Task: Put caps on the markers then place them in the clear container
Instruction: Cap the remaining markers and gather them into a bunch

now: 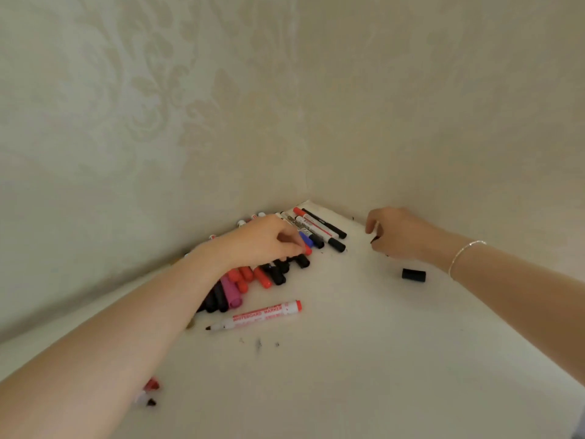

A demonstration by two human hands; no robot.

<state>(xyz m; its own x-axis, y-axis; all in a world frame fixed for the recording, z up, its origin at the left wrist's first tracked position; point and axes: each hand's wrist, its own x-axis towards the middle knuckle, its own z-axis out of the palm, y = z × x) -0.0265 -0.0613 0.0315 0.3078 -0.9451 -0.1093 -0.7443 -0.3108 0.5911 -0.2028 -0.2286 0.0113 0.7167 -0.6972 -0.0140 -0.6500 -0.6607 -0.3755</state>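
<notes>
While both hands sort, light rigid markers need mid-barrel grips.
Left hand [269, 239] pinches a red plastic cap [306, 250] at centre frame; right hand [399, 232] pinches something small and dark.

In front of me is a pale desk [364, 359] tucked into a corner. It has a few small dark smudges [259, 343] on it. Two walls [158, 122] meet behind it, with a soft leafy pattern on cream paper. On my right wrist I wear a thin silver bracelet [463, 253].
</notes>
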